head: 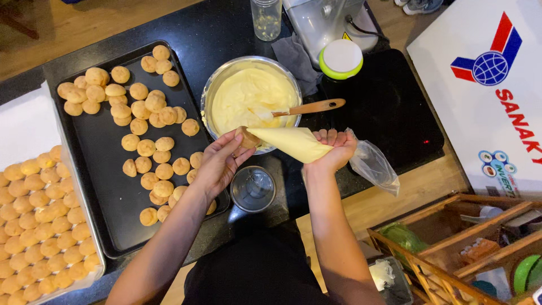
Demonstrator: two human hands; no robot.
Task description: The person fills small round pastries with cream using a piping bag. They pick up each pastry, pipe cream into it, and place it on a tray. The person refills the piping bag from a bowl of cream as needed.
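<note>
Right hand (334, 148) squeezes a cream-filled piping bag (293, 142) into the puff (246, 137) pinched by left hand (217, 164), white carton (485, 85) beside.

1. A steel mixing bowl (210, 90) of pale yellow cream stands on the dark desk (209, 31), with a wooden-handled spatula (307, 107) resting in it.
2. A small empty steel cup (252, 188) sits just below the bowl.
3. A clear glass jar (266, 18) stands at the top edge, beside a grey machine (322, 20).
4. A white lid with a green rim (340, 58) lies by a grey cloth (293, 56).
5. A black induction hob (389, 107) lies to the right.
6. A white carton (480, 113) stands at the far right.
7. A wooden crate (451, 254) holds assorted items at lower right.
</note>
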